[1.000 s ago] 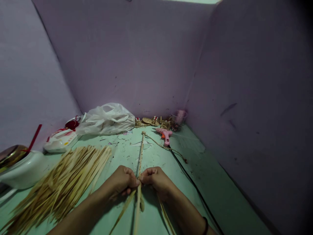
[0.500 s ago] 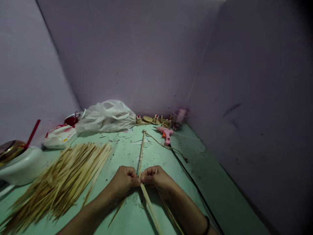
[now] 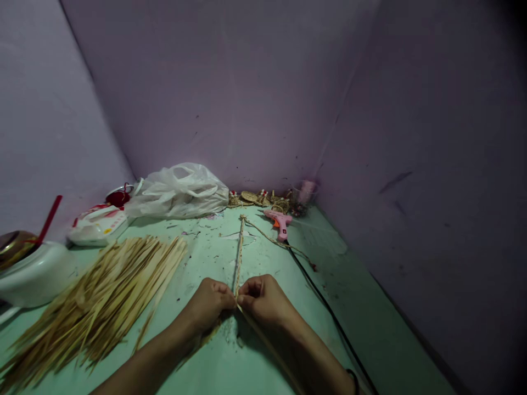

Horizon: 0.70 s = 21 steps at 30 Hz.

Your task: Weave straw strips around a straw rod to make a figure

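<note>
A thin braid of straw-coloured dried leaf strips runs from a knot at the far part of the green table toward me. At its near end my left hand is closed, thumb and finger pinching the braid from the left. My right hand meets it from the right, its fingertips pinched on the braid's strands. Loose strands trail toward me beneath my right forearm, and another pale strand end shows under my left wrist. Some of the strands are hidden by my fingers.
Many dried leaf strips lie spread at left. Beyond them are a white packet, a white pot and a plastic bag. A pink glue gun with a black cord lies at right; woven ornaments line the wall.
The loose strand that hung between my hands has shifted right, under my right forearm. My hands stay at the braid's near end, and the view has tilted slightly.
</note>
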{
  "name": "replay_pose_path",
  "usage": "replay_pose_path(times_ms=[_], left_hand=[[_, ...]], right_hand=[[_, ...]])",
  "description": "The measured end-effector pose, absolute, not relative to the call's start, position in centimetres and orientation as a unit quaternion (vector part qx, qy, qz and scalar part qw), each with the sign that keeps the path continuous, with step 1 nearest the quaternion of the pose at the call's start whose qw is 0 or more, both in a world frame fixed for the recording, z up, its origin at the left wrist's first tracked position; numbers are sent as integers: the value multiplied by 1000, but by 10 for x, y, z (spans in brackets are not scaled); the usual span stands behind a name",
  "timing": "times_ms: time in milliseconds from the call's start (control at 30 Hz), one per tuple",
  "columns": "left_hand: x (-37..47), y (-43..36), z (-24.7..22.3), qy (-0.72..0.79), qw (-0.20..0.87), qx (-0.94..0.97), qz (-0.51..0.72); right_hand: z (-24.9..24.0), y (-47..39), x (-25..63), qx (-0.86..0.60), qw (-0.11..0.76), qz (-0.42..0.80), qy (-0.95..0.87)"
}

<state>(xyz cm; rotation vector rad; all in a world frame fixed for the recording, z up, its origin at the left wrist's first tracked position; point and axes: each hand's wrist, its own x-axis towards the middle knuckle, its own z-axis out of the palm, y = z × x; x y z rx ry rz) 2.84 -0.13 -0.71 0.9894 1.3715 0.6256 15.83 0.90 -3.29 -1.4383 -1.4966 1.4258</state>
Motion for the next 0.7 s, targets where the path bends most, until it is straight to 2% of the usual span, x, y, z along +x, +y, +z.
replay_pose_path(times_ms=[300, 500, 700], left_hand=[[27, -2, -12, 589, 592, 483, 263], [34, -3, -17, 613, 530, 526, 259], [33, -5, -13, 596, 588, 456, 301]], right_hand=[[-16, 1, 159, -565, 246, 365, -699], [3, -10, 162, -652, 163, 296, -679], [10, -25, 153, -593, 141, 204, -766]])
